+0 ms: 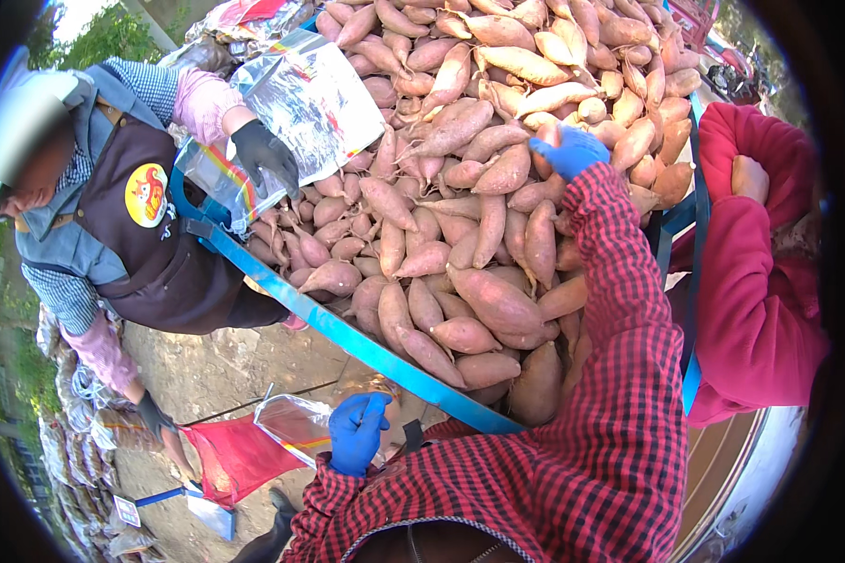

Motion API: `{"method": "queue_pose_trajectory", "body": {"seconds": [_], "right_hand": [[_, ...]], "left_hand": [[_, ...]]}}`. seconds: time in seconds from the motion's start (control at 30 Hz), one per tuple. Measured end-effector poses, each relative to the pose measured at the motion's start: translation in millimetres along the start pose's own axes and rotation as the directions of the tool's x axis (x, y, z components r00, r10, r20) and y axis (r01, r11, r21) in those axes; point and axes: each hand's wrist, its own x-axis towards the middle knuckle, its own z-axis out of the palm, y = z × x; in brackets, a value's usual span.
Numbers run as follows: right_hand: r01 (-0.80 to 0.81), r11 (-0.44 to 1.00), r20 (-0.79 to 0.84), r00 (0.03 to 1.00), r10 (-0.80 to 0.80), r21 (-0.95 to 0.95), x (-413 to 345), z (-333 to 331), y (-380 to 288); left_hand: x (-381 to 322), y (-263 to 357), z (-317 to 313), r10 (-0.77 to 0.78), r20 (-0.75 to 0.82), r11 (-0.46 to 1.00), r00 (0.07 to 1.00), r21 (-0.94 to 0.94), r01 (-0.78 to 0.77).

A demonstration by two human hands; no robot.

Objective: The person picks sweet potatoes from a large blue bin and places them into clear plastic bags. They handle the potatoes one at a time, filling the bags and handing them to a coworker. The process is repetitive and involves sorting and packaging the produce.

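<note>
My right hand, in a blue glove, reaches onto a large heap of sweet potatoes. Its thumb and palm close around one sweet potato that still lies among the others. Lower down, outside the blue metal rail, my left hand has curled fingers in a matching glove. A clear plastic bag with a coloured stripe meets or passes behind that hand; whether the fingers grip it is hidden. Beyond the bag, a red mesh sack is stretched out.
At left, a co-worker in an apron rests one black-gloved hand by flat plastic bags on the heap. A person in a red top leans at the right rail. Filled bags line the lower left, near a scale.
</note>
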Motion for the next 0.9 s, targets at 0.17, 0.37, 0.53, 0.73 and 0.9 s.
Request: {"method": "queue_pose_trajectory", "body": {"seconds": [0.17, 0.37, 0.53, 0.73, 0.9], "right_hand": [[0.022, 0.999, 0.195, 0.98, -0.031, 0.046, -10, -22, -27], [0.144, 0.897, -0.101, 0.989, -0.112, 0.418, -51, 8, -13], [0.189, 0.954, -0.102, 0.98, -0.169, 0.232, -58, 7, -9], [0.019, 0.951, 0.15, 0.986, -0.068, 0.31, -62, -27, -25], [0.075, 0.1, -0.063, 0.99, -0.123, 0.992, -112, -57, -55]], "left_hand": [[11, 16, 5, 0.042, 0.056, 0.998, 0.998, 0.035, -0.044], [37, 54, 13, 0.051, 0.052, 0.998, 0.997, -0.029, -0.05], [41, 43, 14, 0.25, 0.122, 0.967, 0.961, 0.01, -0.253], [20, 26, 3, 0.246, 0.089, 0.969, 0.965, -0.036, -0.244], [-7, 0, -20, 0.158, -0.068, 0.976, 0.985, -0.143, -0.167]]}}
